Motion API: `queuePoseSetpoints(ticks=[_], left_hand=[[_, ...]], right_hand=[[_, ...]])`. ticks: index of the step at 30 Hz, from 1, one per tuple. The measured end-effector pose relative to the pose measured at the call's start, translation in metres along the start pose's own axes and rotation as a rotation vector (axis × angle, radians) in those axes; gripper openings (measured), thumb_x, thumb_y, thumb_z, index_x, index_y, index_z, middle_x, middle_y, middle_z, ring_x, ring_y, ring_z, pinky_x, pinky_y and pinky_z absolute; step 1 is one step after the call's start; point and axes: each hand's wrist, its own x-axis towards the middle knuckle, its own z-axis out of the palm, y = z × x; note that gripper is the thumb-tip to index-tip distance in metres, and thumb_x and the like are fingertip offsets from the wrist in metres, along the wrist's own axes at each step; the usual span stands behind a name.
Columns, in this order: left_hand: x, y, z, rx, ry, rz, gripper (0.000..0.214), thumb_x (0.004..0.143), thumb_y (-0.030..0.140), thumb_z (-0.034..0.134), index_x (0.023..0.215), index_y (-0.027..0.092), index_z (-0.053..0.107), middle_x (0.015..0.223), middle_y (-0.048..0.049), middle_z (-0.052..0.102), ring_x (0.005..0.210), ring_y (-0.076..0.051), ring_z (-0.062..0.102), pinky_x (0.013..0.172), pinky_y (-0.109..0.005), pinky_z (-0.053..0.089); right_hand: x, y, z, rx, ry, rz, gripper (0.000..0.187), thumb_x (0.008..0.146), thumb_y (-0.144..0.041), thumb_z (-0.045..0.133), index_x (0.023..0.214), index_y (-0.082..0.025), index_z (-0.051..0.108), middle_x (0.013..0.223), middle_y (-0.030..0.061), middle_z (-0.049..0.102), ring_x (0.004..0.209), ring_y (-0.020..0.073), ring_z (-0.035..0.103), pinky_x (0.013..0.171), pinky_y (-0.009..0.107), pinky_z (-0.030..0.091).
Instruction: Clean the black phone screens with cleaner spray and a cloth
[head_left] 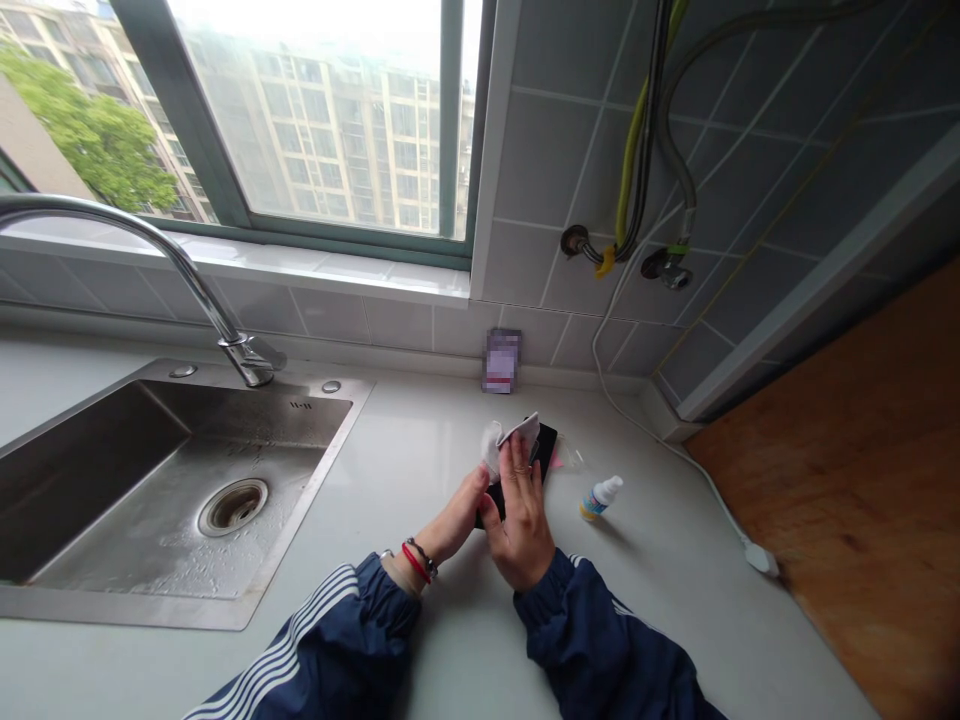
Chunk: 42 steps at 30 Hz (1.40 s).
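Observation:
A black, flat, phone-shaped object (549, 440) lies on the counter under both hands, partly hidden by them. My left hand (452, 517) grips its left side near the lower end, thumb along the edge; its other fingers are mostly covered. Over the upper part of the black object, my right hand (519, 525) presses a pale grey cloth (491, 448) with its fingers held together. One corner of the cloth (529, 428) sticks up past the fingertips. To the right of my right hand, a small white-capped bottle (600, 498) with a blue and yellow label stands on the counter.
A clear packet (571, 456) with a pink part lies beside the black object. Against the tiled wall leans a small blurred card or screen (501, 362). The steel sink (259, 590) and curved faucet (187, 270) are at left. A white cable with a plug (761, 560) runs along the right.

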Motion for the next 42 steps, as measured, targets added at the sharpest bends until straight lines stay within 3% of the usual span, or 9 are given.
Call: queuePoseSetpoints(ticks=[4, 10, 22, 32, 42], left_hand=[[0.001, 0.013, 0.006, 0.052, -0.117, 0.068, 0.069, 0.100, 0.064, 0.034, 0.155, 0.023, 0.044, 0.165, -0.0067, 0.035, 0.156, -0.029, 0.023, 0.130, -0.045, 0.012], [0.001, 0.015, 0.001, 0.147, -0.156, 0.082, 0.071, 0.100, 0.065, 0.036, 0.157, 0.022, 0.041, 0.165, -0.0077, 0.035, 0.154, -0.033, 0.027, 0.129, -0.048, 0.012], [0.003, 0.003, -0.006, -0.017, -0.032, 0.119, 0.057, 0.102, 0.055, 0.042, 0.150, 0.026, 0.051, 0.160, -0.0073, 0.045, 0.149, -0.032, 0.038, 0.126, -0.047, 0.022], [0.003, 0.001, -0.008, -0.184, -0.003, 0.052, 0.057, 0.102, 0.055, 0.044, 0.150, 0.027, 0.051, 0.159, -0.0061, 0.046, 0.150, -0.032, 0.036, 0.127, -0.048, 0.020], [0.004, 0.008, -0.003, -0.351, 0.060, -0.004, 0.062, 0.100, 0.060, 0.046, 0.151, 0.025, 0.050, 0.154, -0.0071, 0.053, 0.147, -0.031, 0.041, 0.124, -0.044, 0.027]], right_hand=[[0.002, 0.003, -0.001, -0.001, 0.066, 0.022, 0.066, 0.108, -0.040, 0.030, 0.166, -0.021, 0.002, 0.171, 0.0136, 0.011, 0.157, 0.0349, 0.015, 0.122, 0.065, 0.021], [0.004, 0.008, 0.001, -0.002, 0.137, 0.033, 0.068, 0.108, -0.042, 0.035, 0.165, -0.022, 0.005, 0.170, 0.0129, 0.016, 0.156, 0.0357, 0.018, 0.121, 0.066, 0.022], [0.006, 0.020, 0.003, 0.032, 0.130, 0.089, 0.067, 0.107, -0.038, 0.037, 0.165, -0.025, 0.007, 0.170, 0.0111, 0.016, 0.156, 0.0335, 0.018, 0.122, 0.066, 0.023], [0.005, 0.016, 0.005, 0.026, 0.114, 0.085, 0.068, 0.106, -0.037, 0.041, 0.165, -0.023, 0.010, 0.168, 0.0140, 0.020, 0.155, 0.0338, 0.023, 0.120, 0.065, 0.028], [0.005, 0.013, 0.006, 0.026, 0.076, 0.071, 0.067, 0.105, -0.034, 0.043, 0.165, -0.022, 0.014, 0.167, 0.0152, 0.025, 0.154, 0.0320, 0.026, 0.120, 0.064, 0.030]])
